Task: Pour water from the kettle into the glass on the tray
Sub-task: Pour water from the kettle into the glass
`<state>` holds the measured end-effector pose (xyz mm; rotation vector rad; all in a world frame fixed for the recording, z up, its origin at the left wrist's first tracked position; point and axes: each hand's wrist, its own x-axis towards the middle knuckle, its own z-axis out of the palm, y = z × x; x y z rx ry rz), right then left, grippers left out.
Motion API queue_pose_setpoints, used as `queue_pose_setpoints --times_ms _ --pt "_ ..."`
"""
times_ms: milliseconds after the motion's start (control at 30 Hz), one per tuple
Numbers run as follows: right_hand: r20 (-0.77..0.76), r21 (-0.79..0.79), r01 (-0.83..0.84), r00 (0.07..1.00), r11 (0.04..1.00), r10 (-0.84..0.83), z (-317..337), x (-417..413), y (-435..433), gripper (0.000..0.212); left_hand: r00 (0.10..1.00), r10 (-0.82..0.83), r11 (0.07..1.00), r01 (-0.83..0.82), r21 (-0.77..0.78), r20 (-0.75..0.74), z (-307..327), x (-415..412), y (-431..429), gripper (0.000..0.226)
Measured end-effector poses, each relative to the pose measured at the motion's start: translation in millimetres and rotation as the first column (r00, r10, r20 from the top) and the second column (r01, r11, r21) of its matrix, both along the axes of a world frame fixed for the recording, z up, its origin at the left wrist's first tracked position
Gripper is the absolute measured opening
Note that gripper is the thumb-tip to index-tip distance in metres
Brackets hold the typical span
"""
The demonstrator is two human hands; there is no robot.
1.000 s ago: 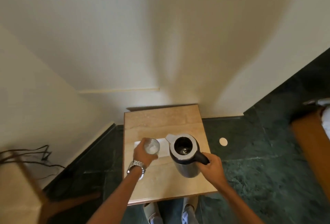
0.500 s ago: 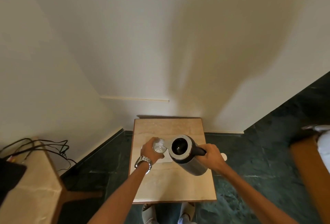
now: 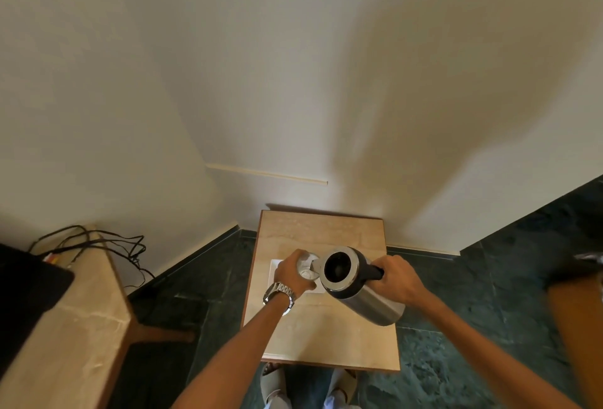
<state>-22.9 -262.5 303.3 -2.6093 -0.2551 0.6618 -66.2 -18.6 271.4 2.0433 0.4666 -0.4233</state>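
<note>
A steel kettle (image 3: 368,297) with a black rim and an open top hangs tilted to the left over the small wooden table (image 3: 326,337). My right hand (image 3: 399,279) grips its black handle. The spout rests at the rim of a clear glass (image 3: 306,266), which my left hand (image 3: 290,273) holds from the left. The glass stands on a white tray (image 3: 273,265), most of it hidden under my hand and the kettle. I cannot make out any water stream.
The table stands against a white wall in a corner, on a dark green stone floor (image 3: 473,294). To the left is a second pale counter (image 3: 65,327) with a black device and loose cables (image 3: 98,239). My sandalled feet (image 3: 274,382) show below the table's front edge.
The kettle has tipped further to the left and its spout now meets the glass rim. My left hand stays on the glass. The camera has lifted, showing more wall.
</note>
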Motion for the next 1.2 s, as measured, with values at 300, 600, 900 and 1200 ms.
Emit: queue_pose_setpoints --times_ms 300,600,900,1200 --pt "-0.008 -0.012 -0.096 0.995 0.995 0.096 10.0 1.8 -3.7 0.021 0.999 -0.038 0.999 0.038 0.018 -0.020 -0.2 -1.4 -6.7 0.073" --pt "-0.037 -0.065 -0.153 0.988 0.986 0.151 22.0 9.7 9.2 0.025 0.999 -0.043 0.998 0.044 0.044 -0.031 1.6 -1.2 -6.2 0.074" --pt "-0.061 -0.128 -0.205 0.978 0.970 0.199 31.1 11.9 12.5 0.029 0.998 -0.053 0.999 0.054 0.008 -0.028 1.8 -6.0 -11.2 0.075" --pt "-0.060 -0.170 -0.243 0.970 0.955 0.236 33.7 12.0 17.1 0.014 0.997 -0.080 0.997 0.080 0.013 -0.021 2.9 -9.6 -13.2 0.072"
